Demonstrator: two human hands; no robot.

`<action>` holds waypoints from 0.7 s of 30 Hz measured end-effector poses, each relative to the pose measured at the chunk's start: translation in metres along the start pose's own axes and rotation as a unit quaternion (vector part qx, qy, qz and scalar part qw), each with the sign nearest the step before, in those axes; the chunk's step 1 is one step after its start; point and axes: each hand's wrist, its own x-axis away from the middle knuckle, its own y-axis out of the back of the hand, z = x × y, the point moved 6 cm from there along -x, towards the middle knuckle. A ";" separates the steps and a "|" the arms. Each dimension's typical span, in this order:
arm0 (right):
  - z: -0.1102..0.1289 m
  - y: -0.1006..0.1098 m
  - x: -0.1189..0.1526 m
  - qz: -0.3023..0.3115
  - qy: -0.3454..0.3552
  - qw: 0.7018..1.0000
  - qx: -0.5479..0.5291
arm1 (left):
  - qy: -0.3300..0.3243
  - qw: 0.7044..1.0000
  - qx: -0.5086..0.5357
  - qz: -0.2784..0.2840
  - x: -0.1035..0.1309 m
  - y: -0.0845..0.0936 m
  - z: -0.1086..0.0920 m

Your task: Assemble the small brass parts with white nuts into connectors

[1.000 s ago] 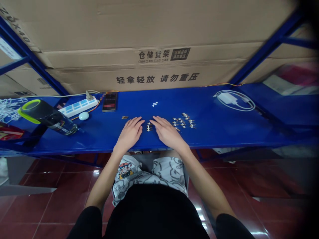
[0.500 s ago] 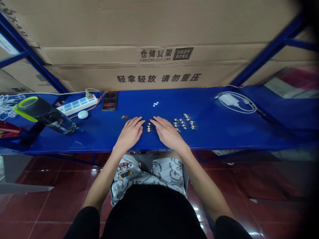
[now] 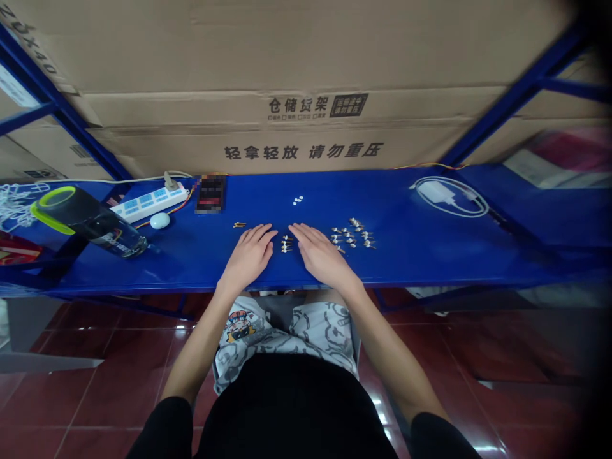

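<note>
Fingers (image 3: 259, 233) on both hands lie extended and fairly close together, gripping nothing visible; the left hand (image 3: 247, 256) and right hand (image 3: 321, 254) rest palm-down on the blue shelf top (image 3: 430, 248), well apart from each other. Between them sits a short row of white-capped brass-coloured pins (image 3: 285, 244), nearest the right fingertips.

Compared with half a second ago, both hands and all the small parts keep their places on the shelf; only the camera's view has shifted slightly.

Just beyond the left hand are a few bare brass-coloured pins (image 3: 240, 224), and farther back lie small white caps (image 3: 298, 200). A scattered group of white-capped pins (image 3: 354, 233) lies right of the right hand, which stands between it and the row.

At left are a tilted bottle (image 3: 108, 229) with a lime-green loop, a power strip (image 3: 152, 203), a pale rounded object (image 3: 159, 220) and a blurred dark rectangular item (image 3: 210, 194). At right lies a white charger (image 3: 437, 190) with coiled cable. Printed cardboard (image 3: 296, 57) closes off the back.
</note>
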 end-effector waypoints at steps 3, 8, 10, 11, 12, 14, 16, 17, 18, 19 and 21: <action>0.000 0.002 0.000 -0.002 -0.015 1.000 -0.021 | -0.002 1.000 0.003 0.000 0.000 0.000 0.000; 0.002 0.004 -0.001 0.011 -0.045 0.998 -0.049 | 0.001 1.000 0.030 -0.006 -0.001 -0.002 0.002; 0.009 0.003 -0.003 0.021 -0.043 0.998 -0.049 | 0.009 0.998 0.058 -0.019 -0.001 -0.002 0.004; 0.013 0.001 -0.004 0.025 -0.039 0.998 -0.048 | 0.015 0.997 0.075 -0.028 -0.001 0.000 0.006; 0.018 -0.001 -0.007 0.028 -0.036 0.998 -0.043 | 0.022 0.995 0.093 -0.039 0.000 0.001 0.008; 0.028 -0.007 -0.013 0.034 -0.031 0.999 -0.025 | 0.035 0.989 0.127 -0.061 0.000 0.005 0.011; 0.035 -0.014 -0.020 0.041 -0.029 0.999 -0.001 | 0.045 0.984 0.152 -0.083 0.001 0.010 0.014; 0.037 -0.018 -0.023 0.048 -0.028 0.998 0.007 | 0.048 0.982 0.160 -0.093 0.001 0.012 0.014; 0.038 -0.021 -0.025 0.056 -0.027 0.998 0.013 | 0.050 0.980 0.165 -0.103 0.001 0.015 0.014; 0.038 -0.024 -0.027 0.065 -0.025 0.997 0.016 | 0.049 0.978 0.169 -0.111 0.001 0.017 0.013; 0.035 -0.027 -0.030 0.088 -0.022 0.996 0.020 | 0.040 0.977 0.174 -0.118 0.001 0.020 0.010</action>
